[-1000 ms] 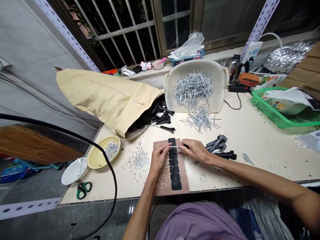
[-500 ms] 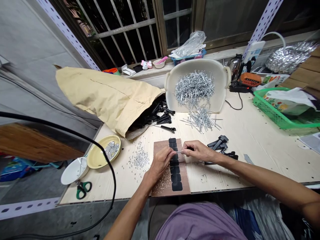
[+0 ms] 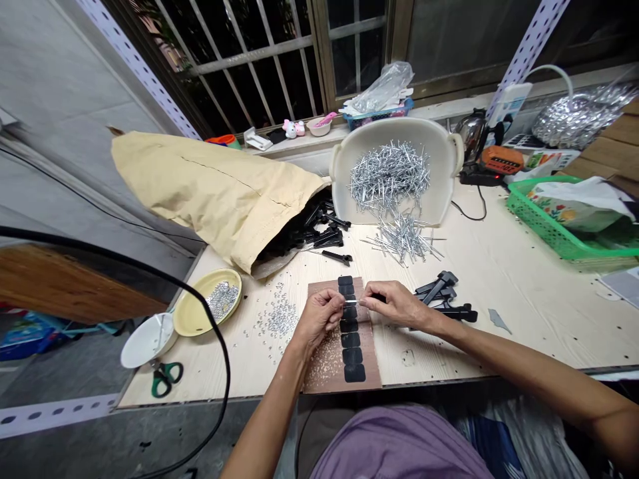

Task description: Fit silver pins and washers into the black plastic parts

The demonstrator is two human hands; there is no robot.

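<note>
My left hand (image 3: pixel 322 316) is closed in a pinch at the left end of a thin metal pin (image 3: pixel 352 302), which lies level between my hands. My right hand (image 3: pixel 392 303) is closed around the pin's other end; something dark shows inside the curled fingers, partly hidden. Both hands are above a brown board (image 3: pixel 367 362) bearing a column of black rounded squares (image 3: pixel 351 340). Left of the board lie scattered small shiny metal pieces (image 3: pixel 279 316). Several black plastic parts (image 3: pixel 439 289) lie beyond my right wrist.
A white tub (image 3: pixel 344 193) on its side spills metal pins (image 3: pixel 404 236). A paper sack (image 3: pixel 214 189) of black parts lies to its left. A yellow bowl (image 3: pixel 192 309), white bowl (image 3: pixel 137 346) and scissors (image 3: pixel 167 378) are left; a green basket (image 3: pixel 544 226) is right. A black cable (image 3: pixel 227 372) hangs in front.
My left hand has shifted slightly left and its fingers have rolled back, so more of the pin shows between my hands. My right hand has barely moved.
</note>
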